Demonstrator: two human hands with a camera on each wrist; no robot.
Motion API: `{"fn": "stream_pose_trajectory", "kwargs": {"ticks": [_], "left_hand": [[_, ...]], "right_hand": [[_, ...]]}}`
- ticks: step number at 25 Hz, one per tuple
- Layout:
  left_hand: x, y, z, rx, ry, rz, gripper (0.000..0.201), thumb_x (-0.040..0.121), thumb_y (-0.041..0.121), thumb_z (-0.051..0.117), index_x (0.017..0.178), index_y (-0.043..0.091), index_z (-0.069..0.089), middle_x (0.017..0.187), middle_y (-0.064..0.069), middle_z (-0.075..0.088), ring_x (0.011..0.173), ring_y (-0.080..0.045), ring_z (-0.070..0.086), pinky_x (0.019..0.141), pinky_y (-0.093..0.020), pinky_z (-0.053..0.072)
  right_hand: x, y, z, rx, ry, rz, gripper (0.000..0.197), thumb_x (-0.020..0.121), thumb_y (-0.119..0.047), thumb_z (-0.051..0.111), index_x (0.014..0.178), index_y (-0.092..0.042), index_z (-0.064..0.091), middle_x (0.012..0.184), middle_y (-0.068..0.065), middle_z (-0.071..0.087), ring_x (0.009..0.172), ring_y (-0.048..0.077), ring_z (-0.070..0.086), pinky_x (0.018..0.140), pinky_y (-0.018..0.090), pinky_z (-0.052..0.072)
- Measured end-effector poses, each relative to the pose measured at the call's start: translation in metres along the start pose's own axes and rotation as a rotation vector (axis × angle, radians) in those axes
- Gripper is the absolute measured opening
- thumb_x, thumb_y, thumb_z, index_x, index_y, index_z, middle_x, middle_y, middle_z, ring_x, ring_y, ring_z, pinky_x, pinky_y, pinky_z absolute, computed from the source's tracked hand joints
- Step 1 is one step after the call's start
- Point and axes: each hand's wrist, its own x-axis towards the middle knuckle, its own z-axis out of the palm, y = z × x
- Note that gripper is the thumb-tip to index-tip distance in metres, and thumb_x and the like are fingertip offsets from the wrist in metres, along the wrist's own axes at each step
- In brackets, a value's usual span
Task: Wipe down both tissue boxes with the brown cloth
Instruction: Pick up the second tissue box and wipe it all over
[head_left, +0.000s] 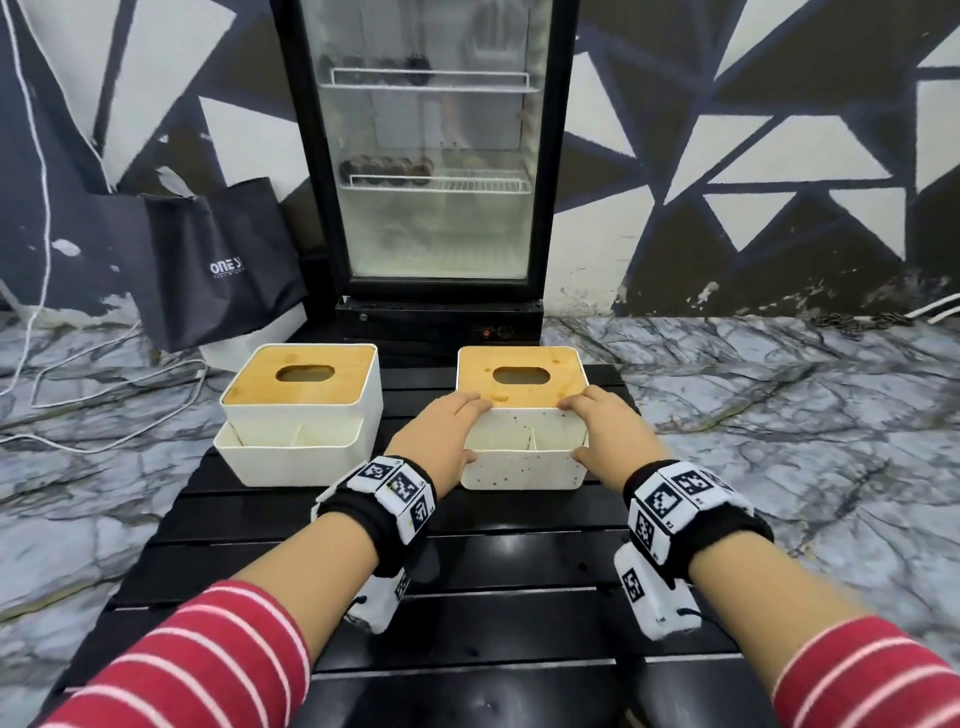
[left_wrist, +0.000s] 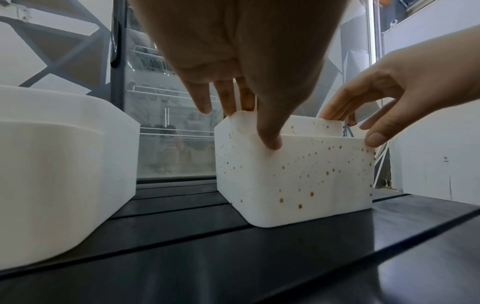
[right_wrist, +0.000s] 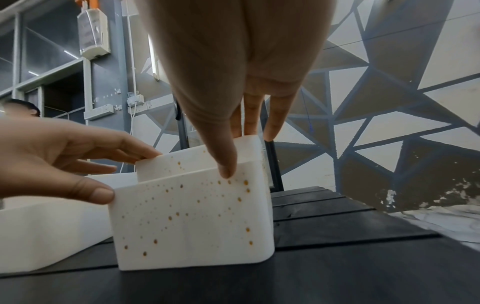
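Observation:
Two white tissue boxes with wooden lids stand on a black slatted table (head_left: 467, 561). The left tissue box (head_left: 298, 410) (left_wrist: 52, 164) is untouched. The right tissue box (head_left: 522, 415) (left_wrist: 293, 174) (right_wrist: 192, 222) is speckled with brown spots. My left hand (head_left: 457, 426) (left_wrist: 259, 123) grips its left side, fingers on the lid edge and thumb on the front wall. My right hand (head_left: 587, 428) (right_wrist: 233, 152) grips its right side the same way. No brown cloth shows in any view.
A glass-door fridge (head_left: 436, 156) stands just behind the table. A dark bag (head_left: 218, 260) leans at the back left, with white cables (head_left: 104, 395) on the marble floor. Bare table slats lie in front of the boxes.

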Motion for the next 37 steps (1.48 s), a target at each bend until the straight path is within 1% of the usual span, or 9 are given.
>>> {"fn": "stream_pose_trajectory", "kwargs": {"ticks": [8, 13, 17, 20, 23, 28, 31, 34, 37], "left_hand": [[-0.072, -0.005, -0.005, -0.067, -0.009, -0.007, 0.064, 0.087, 0.014, 0.063, 0.142, 0.024, 0.034, 0.152, 0.006, 0.028, 0.139, -0.014, 0.026, 0.114, -0.023, 0.021], [-0.134, 0.002, -0.010, -0.025, 0.012, 0.004, 0.062, 0.087, 0.017, 0.063, 0.142, 0.021, 0.035, 0.151, 0.005, 0.030, 0.138, -0.015, 0.029, 0.111, -0.020, 0.017], [-0.184, 0.002, -0.010, -0.009, 0.010, 0.015, 0.063, 0.086, 0.021, 0.064, 0.142, 0.022, 0.035, 0.150, 0.004, 0.031, 0.138, -0.016, 0.029, 0.113, -0.026, 0.021], [-0.222, 0.005, -0.009, -0.017, 0.048, 0.020, 0.063, 0.084, 0.021, 0.067, 0.140, 0.020, 0.040, 0.147, 0.003, 0.036, 0.135, -0.018, 0.033, 0.112, -0.026, 0.023], [-0.251, 0.004, -0.009, -0.043, 0.091, 0.039, 0.063, 0.079, 0.018, 0.072, 0.136, 0.020, 0.046, 0.143, 0.002, 0.043, 0.131, -0.020, 0.040, 0.110, -0.032, 0.031], [-0.278, 0.002, -0.008, -0.052, 0.136, 0.079, 0.062, 0.076, 0.016, 0.075, 0.133, 0.019, 0.050, 0.140, 0.002, 0.047, 0.127, -0.020, 0.043, 0.107, -0.026, 0.028], [-0.285, 0.001, -0.005, -0.052, 0.168, 0.076, 0.063, 0.076, 0.017, 0.076, 0.134, 0.020, 0.050, 0.139, 0.003, 0.047, 0.127, -0.018, 0.042, 0.106, -0.025, 0.029], [-0.285, 0.002, -0.005, -0.045, 0.176, 0.078, 0.062, 0.076, 0.019, 0.075, 0.133, 0.020, 0.051, 0.138, 0.002, 0.048, 0.126, -0.016, 0.042, 0.105, -0.025, 0.031], [-0.285, 0.007, -0.010, 0.022, 0.182, 0.129, 0.057, 0.077, 0.039, 0.064, 0.128, 0.016, 0.054, 0.132, -0.003, 0.054, 0.120, -0.014, 0.044, 0.104, -0.022, 0.031]], "right_hand": [[-0.069, -0.038, 0.004, 0.003, -0.039, -0.036, 0.054, 0.081, -0.002, 0.058, 0.130, -0.020, 0.043, 0.125, -0.001, 0.044, 0.117, 0.018, 0.040, 0.095, 0.033, 0.043], [-0.116, -0.065, 0.009, 0.009, -0.034, -0.066, 0.052, 0.082, 0.002, 0.052, 0.128, -0.020, 0.044, 0.123, -0.001, 0.044, 0.116, 0.018, 0.039, 0.091, 0.035, 0.045], [-0.157, -0.081, 0.016, 0.009, -0.031, -0.126, 0.053, 0.082, -0.004, 0.054, 0.131, -0.019, 0.041, 0.125, -0.002, 0.044, 0.116, 0.018, 0.037, 0.092, 0.030, 0.042], [-0.185, -0.090, 0.019, 0.065, -0.021, -0.173, 0.054, 0.080, -0.008, 0.057, 0.131, -0.020, 0.042, 0.122, -0.002, 0.045, 0.114, 0.018, 0.037, 0.094, 0.028, 0.040], [-0.210, -0.098, 0.022, 0.093, -0.025, -0.206, 0.055, 0.079, -0.014, 0.061, 0.131, -0.023, 0.043, 0.119, -0.004, 0.045, 0.112, 0.016, 0.036, 0.092, 0.028, 0.040], [-0.232, -0.102, 0.025, 0.149, -0.016, -0.254, 0.056, 0.079, -0.018, 0.065, 0.131, -0.024, 0.045, 0.118, -0.004, 0.047, 0.112, 0.015, 0.036, 0.094, 0.020, 0.030], [-0.235, -0.101, 0.030, 0.179, 0.008, -0.262, 0.055, 0.078, -0.017, 0.065, 0.130, -0.024, 0.046, 0.118, -0.005, 0.047, 0.112, 0.014, 0.035, 0.095, 0.020, 0.030], [-0.236, -0.099, 0.033, 0.188, 0.030, -0.277, 0.055, 0.077, -0.017, 0.066, 0.129, -0.024, 0.047, 0.121, -0.005, 0.048, 0.115, 0.015, 0.036, 0.098, 0.026, 0.036], [-0.235, -0.093, 0.035, 0.227, 0.032, -0.304, 0.056, 0.077, -0.019, 0.067, 0.129, -0.024, 0.047, 0.126, -0.005, 0.049, 0.119, 0.015, 0.039, 0.099, 0.033, 0.038]]}}
